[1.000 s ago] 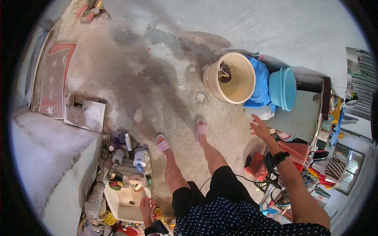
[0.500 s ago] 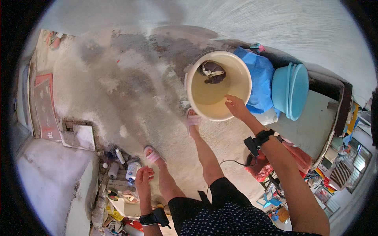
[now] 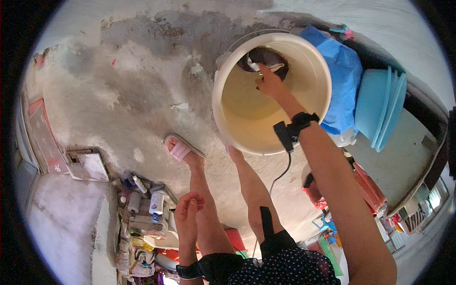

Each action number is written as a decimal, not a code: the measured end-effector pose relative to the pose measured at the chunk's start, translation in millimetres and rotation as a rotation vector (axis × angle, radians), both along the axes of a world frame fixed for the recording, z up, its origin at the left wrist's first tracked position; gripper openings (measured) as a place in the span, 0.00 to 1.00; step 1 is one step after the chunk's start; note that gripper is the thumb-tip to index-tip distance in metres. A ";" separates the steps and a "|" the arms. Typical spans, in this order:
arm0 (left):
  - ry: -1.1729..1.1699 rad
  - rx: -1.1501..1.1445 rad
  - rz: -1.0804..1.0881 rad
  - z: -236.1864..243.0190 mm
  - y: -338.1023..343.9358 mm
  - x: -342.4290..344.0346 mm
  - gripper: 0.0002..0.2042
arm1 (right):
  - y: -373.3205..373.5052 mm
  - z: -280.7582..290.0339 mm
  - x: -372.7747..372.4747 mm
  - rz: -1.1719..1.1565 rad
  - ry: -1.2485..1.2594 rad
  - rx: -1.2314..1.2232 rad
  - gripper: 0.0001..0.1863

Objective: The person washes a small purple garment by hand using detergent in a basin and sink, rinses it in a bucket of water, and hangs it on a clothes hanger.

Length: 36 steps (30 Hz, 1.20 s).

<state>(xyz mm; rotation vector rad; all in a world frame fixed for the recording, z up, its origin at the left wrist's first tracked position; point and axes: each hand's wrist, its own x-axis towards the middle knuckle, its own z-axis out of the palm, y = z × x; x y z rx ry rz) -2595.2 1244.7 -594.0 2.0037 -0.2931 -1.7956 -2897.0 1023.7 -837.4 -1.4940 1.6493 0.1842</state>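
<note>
A large cream bucket [image 3: 223,111] with a wire handle stands on the floor, holding cloudy yellowish water [image 3: 242,97]. Against its far inner wall lies a dark bundle of cloth [image 3: 278,59] with a pale part. My right hand [image 3: 270,84] reaches down inside the bucket, its index finger stretched to the pale part of the cloth; the other fingers are bent. No grip on the cloth shows. Low in the picture, over my left leg, my left hand [image 3: 189,211] hangs with fingers loosely curled together and nothing visible in them. Each wrist wears a black strapped device.
A blue plastic bag [image 3: 339,80] stands right of the bucket, with stacked light-blue basins [image 3: 380,107] beyond. At lower left are bottles [image 3: 156,203] and household clutter. Red bags [image 3: 313,192] lie behind my right forearm. My feet in pink slippers [image 3: 180,151] stand near the bucket.
My right hand has gone from the bucket's near rim down to the cloth inside. The view has moved closer to the bucket, and my left foot has stepped forward. My left hand stays low.
</note>
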 end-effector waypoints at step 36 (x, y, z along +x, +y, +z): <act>0.047 0.169 0.231 -38.9 -2.8 -5.2 0.08 | 24.6 -30.9 -86.5 -0.136 0.169 -0.247 0.24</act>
